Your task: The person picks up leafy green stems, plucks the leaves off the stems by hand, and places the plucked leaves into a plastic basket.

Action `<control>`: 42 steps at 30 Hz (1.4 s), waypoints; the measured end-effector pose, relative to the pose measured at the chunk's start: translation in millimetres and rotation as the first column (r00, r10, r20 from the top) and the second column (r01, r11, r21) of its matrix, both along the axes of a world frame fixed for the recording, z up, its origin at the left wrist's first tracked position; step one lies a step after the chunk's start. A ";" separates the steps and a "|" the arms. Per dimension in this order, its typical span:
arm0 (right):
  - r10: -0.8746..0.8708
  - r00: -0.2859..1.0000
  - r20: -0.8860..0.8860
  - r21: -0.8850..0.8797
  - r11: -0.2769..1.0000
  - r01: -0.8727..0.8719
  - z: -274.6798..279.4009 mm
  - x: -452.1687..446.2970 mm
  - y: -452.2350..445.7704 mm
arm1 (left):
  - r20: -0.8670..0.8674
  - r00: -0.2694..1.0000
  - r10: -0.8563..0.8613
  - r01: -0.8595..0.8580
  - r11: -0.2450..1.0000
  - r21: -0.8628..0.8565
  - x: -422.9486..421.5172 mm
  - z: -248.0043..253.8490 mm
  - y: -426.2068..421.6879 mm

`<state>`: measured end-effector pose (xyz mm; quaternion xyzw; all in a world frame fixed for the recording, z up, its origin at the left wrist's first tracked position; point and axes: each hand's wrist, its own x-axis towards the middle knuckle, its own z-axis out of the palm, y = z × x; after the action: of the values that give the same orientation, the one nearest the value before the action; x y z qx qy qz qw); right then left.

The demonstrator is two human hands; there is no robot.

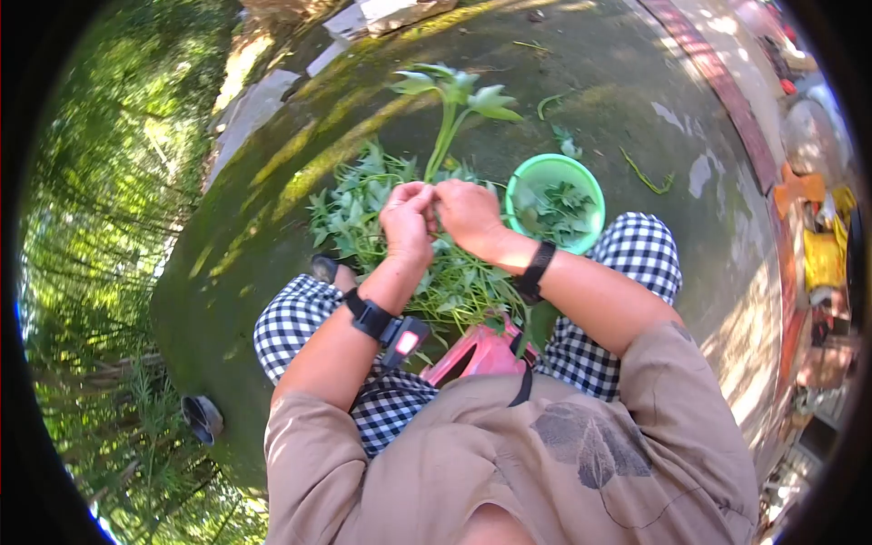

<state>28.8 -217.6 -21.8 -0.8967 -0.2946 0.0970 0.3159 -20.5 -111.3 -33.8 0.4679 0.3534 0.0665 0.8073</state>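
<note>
A leafy green sprig [445,127] stands upright above my two hands, its pale stems running down to my fingertips. My left hand [407,221] is closed in a pinch at the base of the stems. Right beside it, my right hand [467,211] is closed on the same stems, fingers bent and partly hidden. Beneath both hands lies a loose heap of leafy greens [359,195] that spreads toward my lap. A light green plastic bowl [597,195] with torn leaves [559,213] in it stands just right of my right hand.
Loose stems [647,177] lie on the mossy concrete ground [672,100]. A pink plastic object [477,352] is between my legs. A dark cup-like container [202,419] lies at the left. Dense bushes [109,227] border the left; a yellow item [822,259] and clutter line the right.
</note>
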 end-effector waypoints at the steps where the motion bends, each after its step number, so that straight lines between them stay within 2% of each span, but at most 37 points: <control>1: -0.012 0.999 0.051 -0.001 1.000 0.012 -0.1 -3.9 -0.9 | 0.006 1.000 0.020 -0.020 1.000 -0.008 0.2 4.6 -4.6; 5: -0.024 0.983 0.183 0.020 1.000 0.020 -2.5 -6.9 -1.0 | 0.046 0.999 0.015 -0.015 1.000 0.011 -1.1 2.8 -8.0; 8: -0.019 0.971 0.240 -0.018 1.000 0.024 -4.2 -12.2 0.7 | 0.032 0.999 0.031 -0.035 0.994 0.106 -4.0 -3.1 -10.2; 12: -0.021 0.999 0.027 -0.131 0.991 0.024 3.0 -12.2 2.2 | -0.013 0.999 0.045 -0.043 0.993 0.110 -5.9 -9.3 -12.0; 15: -0.128 0.900 -0.416 -0.128 0.988 0.082 22.4 -0.6 -4.7 | -0.069 0.996 -0.057 0.066 0.990 0.128 -10.6 -0.4 -12.2; 18: -0.146 0.898 -0.416 0.000 0.987 0.161 4.5 -1.4 -6.5 | -0.068 0.995 -0.070 0.078 0.989 0.123 -7.5 0.6 -9.7; 19: -0.152 0.940 -0.306 -0.009 0.988 0.157 2.3 -6.6 -3.7 | -0.048 0.999 -0.022 0.025 0.997 0.075 -3.6 -5.1 -6.7; 22: 0.043 0.975 -0.217 -0.056 0.997 -0.056 6.2 -5.3 -11.9 | -0.136 0.988 -0.071 0.084 0.992 0.098 -3.0 -5.3 -2.5; 24: 0.043 0.955 -0.294 -0.107 0.991 -0.078 10.4 -1.8 -12.8 | -0.139 0.985 -0.103 0.113 0.992 0.064 -5.7 -8.5 -1.7; 26: 0.067 0.947 -0.314 -0.123 0.986 -0.111 -8.6 7.9 -13.2 | -0.160 0.982 -0.097 0.102 0.995 0.024 -6.3 -9.0 -2.2; 27: 0.106 0.929 -0.356 -0.107 0.982 -0.153 -8.0 12.1 -14.5 | -0.156 0.982 -0.106 0.109 0.994 0.012 -6.1 -9.1 -0.1; 31: 0.004 0.951 -0.308 0.045 0.999 0.010 -8.8 10.9 -19.6 | -0.134 0.981 -0.143 0.144 0.990 -0.002 -5.8 -8.8 1.1; 38: 0.019 0.794 -0.608 0.380 0.885 0.270 -19.8 21.9 -22.2 | -0.086 0.977 -0.196 0.199 0.980 0.028 -8.8 -11.5 2.4; 40: 0.034 0.711 -0.702 0.422 0.824 0.377 -8.4 27.9 -23.7 | -0.186 0.960 -0.209 0.223 0.973 0.058 -11.7 -19.2 4.9; 42: 0.018 0.782 -0.623 0.443 0.832 0.333 18.1 43.8 -32.1 | -0.298 0.928 -0.224 0.261 0.961 0.088 -15.7 -26.6 7.7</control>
<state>72.6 -249.7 -3.7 -0.7171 -0.1138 0.2639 0.6349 -36.2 -103.6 -60.4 0.5625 0.4006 -0.0801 0.7188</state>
